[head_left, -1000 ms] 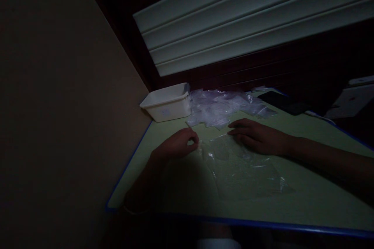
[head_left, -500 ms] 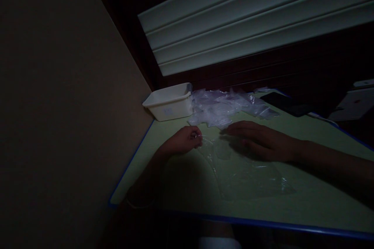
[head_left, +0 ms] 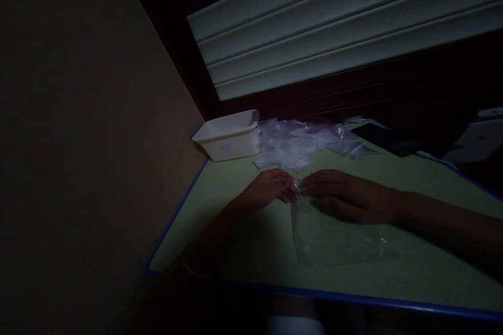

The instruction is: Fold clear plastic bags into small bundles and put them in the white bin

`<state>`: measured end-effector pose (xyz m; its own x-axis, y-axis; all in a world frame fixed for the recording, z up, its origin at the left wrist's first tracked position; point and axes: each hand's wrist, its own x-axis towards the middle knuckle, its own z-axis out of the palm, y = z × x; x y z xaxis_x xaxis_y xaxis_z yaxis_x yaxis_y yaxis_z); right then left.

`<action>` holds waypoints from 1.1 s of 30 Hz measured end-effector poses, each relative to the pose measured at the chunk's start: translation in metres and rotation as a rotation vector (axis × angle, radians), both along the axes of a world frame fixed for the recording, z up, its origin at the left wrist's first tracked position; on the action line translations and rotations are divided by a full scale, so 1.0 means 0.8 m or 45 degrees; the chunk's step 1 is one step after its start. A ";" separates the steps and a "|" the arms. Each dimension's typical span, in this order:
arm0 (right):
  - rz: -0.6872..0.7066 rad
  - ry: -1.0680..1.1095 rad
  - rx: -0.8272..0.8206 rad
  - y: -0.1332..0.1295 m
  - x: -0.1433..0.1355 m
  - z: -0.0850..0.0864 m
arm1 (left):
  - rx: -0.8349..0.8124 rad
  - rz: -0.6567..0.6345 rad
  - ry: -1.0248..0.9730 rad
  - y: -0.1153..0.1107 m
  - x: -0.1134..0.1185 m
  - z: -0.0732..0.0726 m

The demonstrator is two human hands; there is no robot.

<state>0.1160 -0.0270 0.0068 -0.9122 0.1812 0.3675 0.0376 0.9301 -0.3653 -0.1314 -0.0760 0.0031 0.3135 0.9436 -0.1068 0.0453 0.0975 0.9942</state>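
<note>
A clear plastic bag (head_left: 338, 243) lies flat on the pale green tabletop. My left hand (head_left: 271, 188) pinches its left upper corner between the fingers, and the film bunches a little there. Just to the right, my right hand (head_left: 341, 193) rests palm down over the bag's upper part, its fingers stretched out toward the left hand and nothing gripped. Only a small gap separates the fingertips of the two hands. The light is dim, so the bag's outline is faint.
Behind the hands lies a heap of clear plastic bags (head_left: 310, 141) beside a white plastic tub (head_left: 231, 144). A dark flat object (head_left: 385, 138) sits at the back right. The green table (head_left: 428, 282) has a blue edge, with a wall (head_left: 98, 115) on the left.
My left hand has moved right with the bag's corner, folding that edge in toward my right hand. My right hand has stayed nearly in place, shifting slightly.
</note>
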 end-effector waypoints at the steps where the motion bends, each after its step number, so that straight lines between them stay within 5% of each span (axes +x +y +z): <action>1: 0.002 0.009 0.001 0.000 0.000 0.000 | -0.012 -0.004 -0.007 0.000 0.001 0.000; 19: -0.149 0.075 -0.099 0.003 0.003 -0.006 | 0.039 0.001 -0.032 -0.002 0.001 -0.001; 26: -0.110 0.085 -0.056 0.003 -0.003 -0.007 | 0.513 0.144 0.582 -0.002 -0.001 -0.006; 33: -0.144 0.064 -0.065 0.004 -0.004 -0.007 | 0.839 0.022 0.930 -0.009 -0.001 -0.003</action>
<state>0.1129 -0.0235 0.0009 -0.8656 0.3018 0.3995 0.1221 0.9010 -0.4162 -0.1325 -0.0832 0.0004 0.3651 0.8876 0.2809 0.6740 -0.4601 0.5780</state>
